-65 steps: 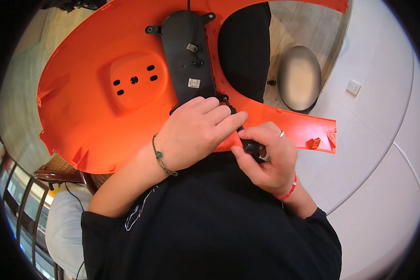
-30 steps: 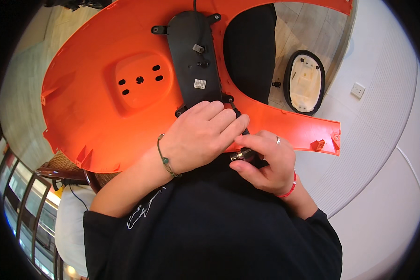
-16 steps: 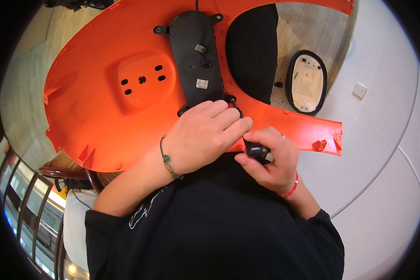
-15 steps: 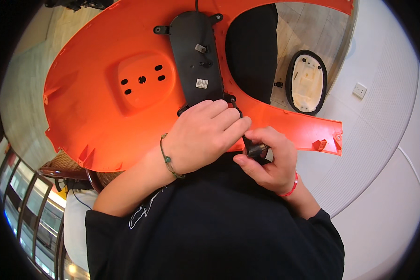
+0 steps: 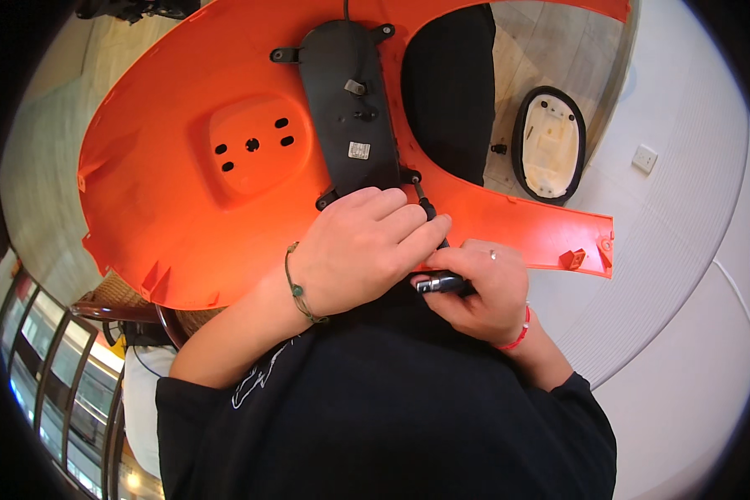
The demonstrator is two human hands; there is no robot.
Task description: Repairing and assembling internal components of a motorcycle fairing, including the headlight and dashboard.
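Note:
A large orange plastic shell [image 5: 167, 217] lies with its hollow side up. A long black housing [image 5: 350, 117] with screw tabs sits on it, a small metal clip and a white label on its back. A black screwdriver [image 5: 426, 207] runs from the housing's lower right tab toward me, its tip at the screw there. My left hand [image 5: 362, 250] curls over the housing's near end, with its fingers closed round the screwdriver's neck. Wrapped on the screwdriver's black and silver handle is my right hand [image 5: 483, 287]. My left thumb is hidden.
Through the shell's opening show a black cloth-like panel [image 5: 450, 92] and, on the floor, an oval cream part with a black rim [image 5: 550, 146]. A wall socket [image 5: 644, 158] is at right. Dark wooden chair parts [image 5: 117, 311] stand below the shell's left edge.
My right hand has turned with the screwdriver handle, whose silver end now points left. The left hand stays nearly in place, and the housing appears shifted very slightly left.

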